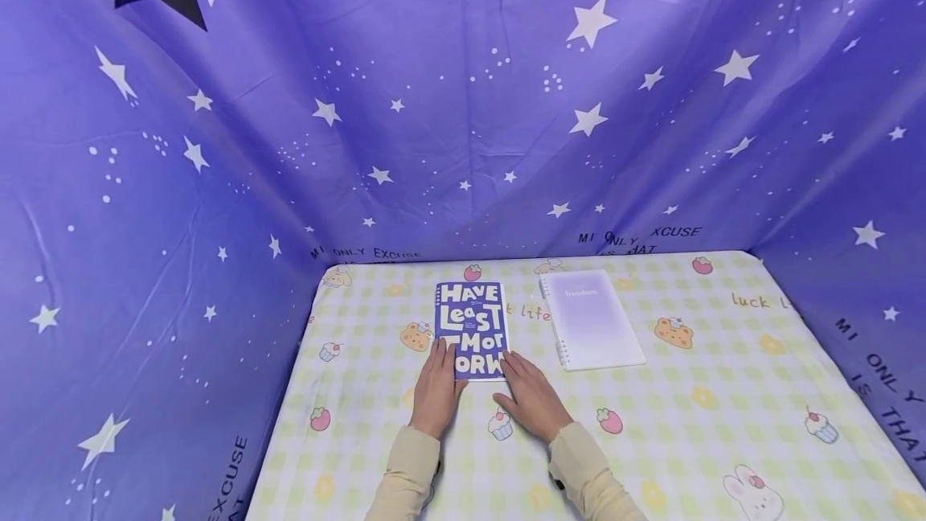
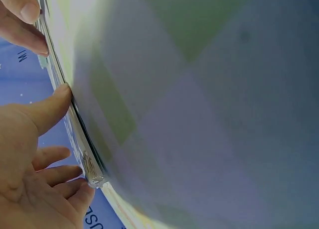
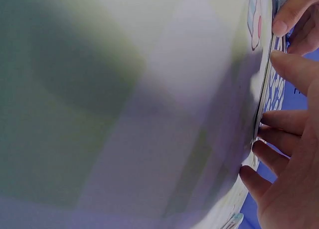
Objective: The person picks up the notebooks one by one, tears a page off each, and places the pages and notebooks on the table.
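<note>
A blue notebook (image 1: 470, 320) with large cream letters lies flat on the tablecloth, a ring binding on its left side. My left hand (image 1: 436, 388) touches its lower left side, the thumb at the near edge. In the left wrist view, that hand (image 2: 30, 159) has its fingers by the binding corner. My right hand (image 1: 534, 394) rests at the lower right side, fingertips against the edge. The right wrist view shows this hand (image 3: 294, 154) with fingers spread along the notebook's edge. A pale lilac notebook (image 1: 593, 324) with a ring binding lies to the right, touched by neither hand.
The table wears a green-and-white checked cloth (image 1: 694, 432) printed with cartoon bears, cupcakes and strawberries. Purple curtains (image 1: 463, 103) with white stars hang behind the table and on both sides.
</note>
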The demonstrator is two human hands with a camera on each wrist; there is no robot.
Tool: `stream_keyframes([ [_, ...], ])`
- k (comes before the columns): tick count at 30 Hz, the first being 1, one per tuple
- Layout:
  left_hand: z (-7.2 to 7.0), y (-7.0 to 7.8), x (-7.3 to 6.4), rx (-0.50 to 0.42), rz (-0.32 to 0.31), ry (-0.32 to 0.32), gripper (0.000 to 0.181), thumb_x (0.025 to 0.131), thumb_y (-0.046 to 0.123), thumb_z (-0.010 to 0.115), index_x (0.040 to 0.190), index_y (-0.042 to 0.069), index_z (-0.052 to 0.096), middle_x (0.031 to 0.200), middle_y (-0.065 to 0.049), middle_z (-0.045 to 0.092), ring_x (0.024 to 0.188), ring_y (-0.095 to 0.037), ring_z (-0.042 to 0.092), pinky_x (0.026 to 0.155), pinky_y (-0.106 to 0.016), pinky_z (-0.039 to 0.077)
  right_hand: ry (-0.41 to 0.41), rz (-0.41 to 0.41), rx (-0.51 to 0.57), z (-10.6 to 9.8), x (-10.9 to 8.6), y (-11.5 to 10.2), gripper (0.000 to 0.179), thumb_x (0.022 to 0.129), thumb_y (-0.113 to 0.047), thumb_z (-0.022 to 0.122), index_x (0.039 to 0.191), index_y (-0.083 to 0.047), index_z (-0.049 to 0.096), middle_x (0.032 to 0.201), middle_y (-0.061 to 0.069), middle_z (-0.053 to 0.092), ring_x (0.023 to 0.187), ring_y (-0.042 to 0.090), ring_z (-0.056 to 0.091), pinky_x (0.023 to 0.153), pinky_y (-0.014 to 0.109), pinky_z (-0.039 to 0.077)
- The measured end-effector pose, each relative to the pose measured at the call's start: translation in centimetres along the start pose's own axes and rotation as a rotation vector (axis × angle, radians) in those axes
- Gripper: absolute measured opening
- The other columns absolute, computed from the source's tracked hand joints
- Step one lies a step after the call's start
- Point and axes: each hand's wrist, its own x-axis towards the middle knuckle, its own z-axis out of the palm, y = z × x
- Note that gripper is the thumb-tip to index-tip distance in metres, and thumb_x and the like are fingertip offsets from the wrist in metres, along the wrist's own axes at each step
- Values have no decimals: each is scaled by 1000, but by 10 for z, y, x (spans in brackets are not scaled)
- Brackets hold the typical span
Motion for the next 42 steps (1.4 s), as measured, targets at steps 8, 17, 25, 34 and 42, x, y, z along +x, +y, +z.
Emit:
stream_keyframes([
  [8,1,0,1,-16,-13,17,69,86,28,78,139,-6,50,149,-27,45,142,-37,40,116,-43,37,-18,-3,-8,1,0,-2,62,94,-31,67,140,7,50,150,22,45,143,35,38,120,46,28],
  [17,0,-1,3,-26,-21,-3,68,87,30,76,140,-5,50,148,-24,47,142,-36,40,115,-43,38,56,-24,-40,4,7,0,45,90,-17,72,128,5,61,139,21,57,135,35,49,115,47,37],
  [25,-5,-8,5,-155,-7,-39,66,87,30,74,140,-3,51,147,-25,47,141,-39,39,113,-48,39,104,-1,-6,3,11,0,36,87,-9,74,119,5,67,132,21,62,127,36,56,110,49,44],
  [34,-5,-13,2,-177,15,-46,59,95,33,64,140,-2,52,148,-24,46,142,-38,38,113,-49,38,176,78,58,4,14,-3,29,89,-15,73,112,3,70,123,18,64,116,33,60,104,46,49],
  [42,-7,-14,0,-181,13,-54,56,99,32,57,140,-5,50,149,-25,44,143,-38,38,116,-48,35,228,213,144,-2,20,-5,33,96,-24,65,114,4,67,112,19,67,107,34,62,99,49,50],
])
